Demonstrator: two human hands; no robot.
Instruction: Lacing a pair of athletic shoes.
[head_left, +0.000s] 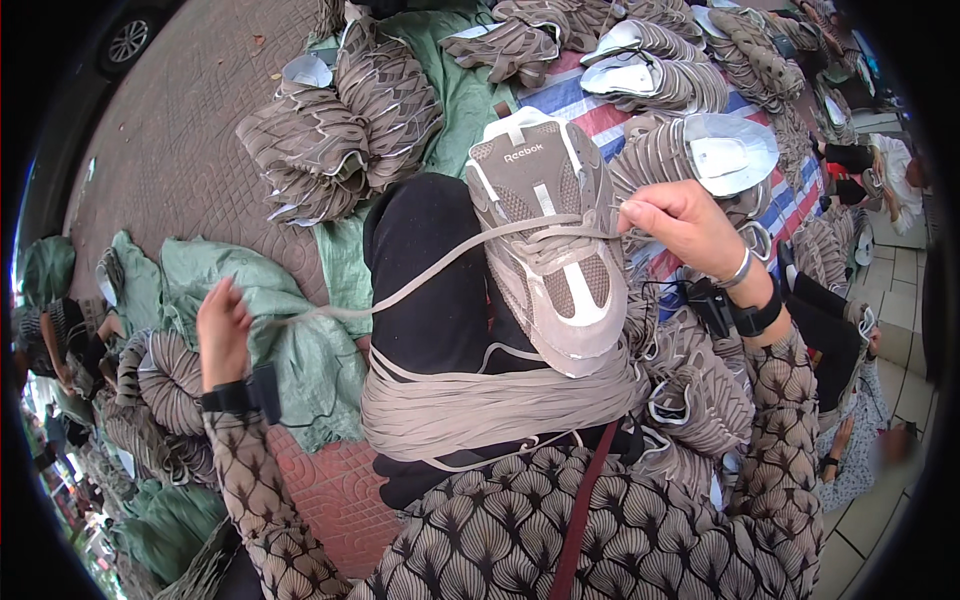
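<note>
The shoe upper [510,180] is showing taupe with white pieces and a mesh pattern (its toe [570,335] is looking paler). The lace [435,267] and the lace bundle [490,405] are having the same beige. The blouse [480,535] is carrying black and beige fan shapes. The trousers [420,250] are appearing black, the strap [585,505] dark red, the sacking [225,270] green, and the sheet [560,97] is displaying blue, white and red stripes.

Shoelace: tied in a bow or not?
No bow: the shoelace crosses the shoe upper, and one long length runs out toward the left hand. Any knot: cannot tell.
</note>
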